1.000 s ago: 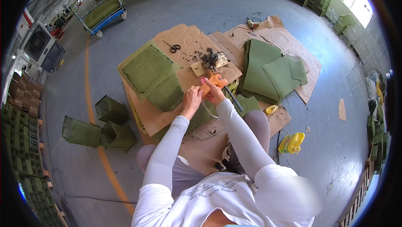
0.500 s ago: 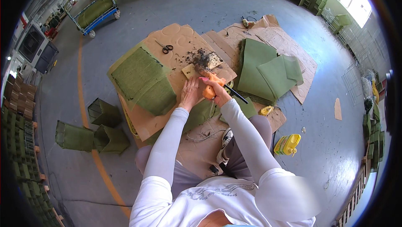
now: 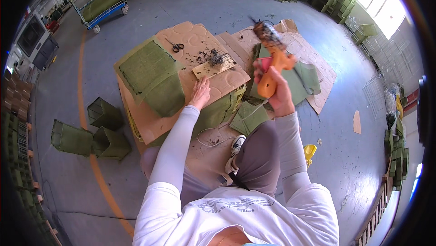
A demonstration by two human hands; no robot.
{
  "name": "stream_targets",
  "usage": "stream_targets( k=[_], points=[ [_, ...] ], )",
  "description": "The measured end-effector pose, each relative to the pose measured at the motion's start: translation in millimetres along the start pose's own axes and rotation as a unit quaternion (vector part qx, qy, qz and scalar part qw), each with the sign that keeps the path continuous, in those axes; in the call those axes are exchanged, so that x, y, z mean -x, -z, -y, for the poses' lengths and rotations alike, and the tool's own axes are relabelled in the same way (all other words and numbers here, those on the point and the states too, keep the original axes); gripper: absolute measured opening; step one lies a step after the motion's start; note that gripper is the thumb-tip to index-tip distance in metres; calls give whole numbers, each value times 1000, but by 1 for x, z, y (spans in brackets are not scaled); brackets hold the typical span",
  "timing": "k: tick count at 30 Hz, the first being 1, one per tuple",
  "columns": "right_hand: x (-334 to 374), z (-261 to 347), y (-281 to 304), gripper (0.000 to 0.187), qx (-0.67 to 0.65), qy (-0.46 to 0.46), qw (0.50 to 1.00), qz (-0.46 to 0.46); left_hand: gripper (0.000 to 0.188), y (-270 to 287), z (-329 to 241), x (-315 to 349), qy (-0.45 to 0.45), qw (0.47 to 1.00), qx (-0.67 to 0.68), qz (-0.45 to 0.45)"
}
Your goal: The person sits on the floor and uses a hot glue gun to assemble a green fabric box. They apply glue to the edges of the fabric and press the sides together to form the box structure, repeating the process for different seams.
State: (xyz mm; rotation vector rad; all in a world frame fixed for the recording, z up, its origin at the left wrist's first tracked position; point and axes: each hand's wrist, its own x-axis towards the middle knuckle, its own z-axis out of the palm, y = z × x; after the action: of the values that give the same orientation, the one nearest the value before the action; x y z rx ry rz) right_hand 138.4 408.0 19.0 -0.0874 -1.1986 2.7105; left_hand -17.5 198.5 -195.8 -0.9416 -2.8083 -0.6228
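Observation:
My right hand (image 3: 282,92) is raised on the right, wrapped round the handle of an orange glue gun (image 3: 269,82) with a pink trigger. Black residue crusts its front end, which points up and is blurred by motion. A pale cord hangs from its grip. My left hand (image 3: 200,92) lies flat with fingers extended, fingertips at the near edge of a small pale board (image 3: 198,72). Dark crumbly residue (image 3: 215,59) covers much of that board and spills onto the cardboard (image 3: 236,79) underneath. Left of this hand rests a green fabric box (image 3: 152,76).
Black-handled scissors (image 3: 177,47) lie on the cardboard. Green panels (image 3: 297,87) are stacked at right, partly behind the glue gun. Green open boxes (image 3: 106,113) stand on the floor at left. A yellow container (image 3: 309,151) is beside my right forearm; a blue cart (image 3: 106,15) stands far left.
My right hand has lifted the glue gun from the board and swung it up and right. My left hand stays by the board, which now shows more fully. The view has shifted slightly.

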Motion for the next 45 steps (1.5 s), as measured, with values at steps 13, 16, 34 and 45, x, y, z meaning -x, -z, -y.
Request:
stream_targets(
  k=[13, 16, 34, 45],
  points=[
    [14, -59, -7, 41, 98, 5, 993, 64, 22, 239, -68, 113, -174, 924, -133, -314],
    [36, -86, -28, 39, 71, -27, 990, 115, 29, 271, -45, 141, -63, 915, -146, -370],
    [61, -152, -97, 19, 54, -95, 954, 281, 14, 278, -3, 144, 59, 917, 95, -383],
    [71, -189, -111, 16, 111, -58, 957, 261, 13, 281, -4, 145, 70, 919, 95, -377]
  ],
)
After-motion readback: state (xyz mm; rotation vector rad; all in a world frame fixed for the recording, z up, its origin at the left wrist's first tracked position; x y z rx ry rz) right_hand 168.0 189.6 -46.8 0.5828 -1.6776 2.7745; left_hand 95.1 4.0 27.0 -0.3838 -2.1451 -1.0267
